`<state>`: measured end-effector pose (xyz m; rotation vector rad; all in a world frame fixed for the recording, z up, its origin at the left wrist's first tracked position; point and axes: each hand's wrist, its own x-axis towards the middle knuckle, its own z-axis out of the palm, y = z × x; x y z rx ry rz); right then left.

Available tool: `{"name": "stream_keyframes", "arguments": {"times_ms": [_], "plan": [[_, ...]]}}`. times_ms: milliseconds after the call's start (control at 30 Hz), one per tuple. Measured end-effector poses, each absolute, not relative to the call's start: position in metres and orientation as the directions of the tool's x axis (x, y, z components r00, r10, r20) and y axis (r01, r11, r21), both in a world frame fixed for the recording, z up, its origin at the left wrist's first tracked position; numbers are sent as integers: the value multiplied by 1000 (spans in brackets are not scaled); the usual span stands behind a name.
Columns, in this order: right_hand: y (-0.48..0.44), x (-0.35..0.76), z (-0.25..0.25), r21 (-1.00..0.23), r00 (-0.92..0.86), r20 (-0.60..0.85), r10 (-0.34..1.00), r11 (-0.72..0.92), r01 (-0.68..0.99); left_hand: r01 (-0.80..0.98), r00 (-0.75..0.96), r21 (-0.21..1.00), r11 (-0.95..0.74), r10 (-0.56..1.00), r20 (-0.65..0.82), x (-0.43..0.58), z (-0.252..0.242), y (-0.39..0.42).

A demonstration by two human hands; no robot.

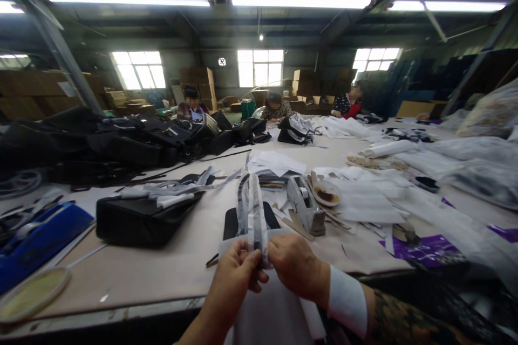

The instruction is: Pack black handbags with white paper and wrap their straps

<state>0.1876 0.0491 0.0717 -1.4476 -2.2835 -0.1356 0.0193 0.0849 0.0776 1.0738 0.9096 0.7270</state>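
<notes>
Both my hands meet at the near table edge, pinching the bottom of a black strap wrapped in white paper that loops upward. My left hand grips it from the left with fingers closed. My right hand, with a white cuff at the wrist, grips it from the right. Under the hands lies a white sheet, and behind the strap a black piece rests on the table.
A black bag with paper strips on top lies left of the strap. A grey tape dispenser and a small dish stand right of it. Blue dispenser at far left. Piled black bags and three people sit farther back.
</notes>
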Motion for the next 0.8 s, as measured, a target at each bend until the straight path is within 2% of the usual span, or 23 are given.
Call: {"name": "stream_keyframes", "arguments": {"times_ms": [133,300,400,467,533,600,667,733,800], "plan": [[50,184,65,-61,-384,515,766,479,876,-53,550,860,507,734,-399,12,71,87],[52,181,57,-113,-383,501,776,497,861,-45,583,790,612,658,-476,6,66,86],[54,186,61,-252,-377,424,824,507,824,-79,526,826,558,727,-441,5,62,85],[53,191,69,-405,-322,407,855,485,775,-106,437,881,461,817,-375,4,59,86],[50,193,79,-591,-180,385,905,392,705,-102,331,943,318,904,-269,0,58,86],[46,191,89,-793,-65,232,970,228,566,-45,258,989,144,958,-128,-2,58,85],[42,184,94,-934,-62,-5,998,18,356,32,233,999,-15,972,7,-2,59,81],[41,174,93,-976,-83,-175,981,-162,146,93,232,990,-107,969,82,2,59,75],[43,163,88,-971,-29,-237,971,-238,1,138,234,982,-129,968,95,7,57,67]]}}
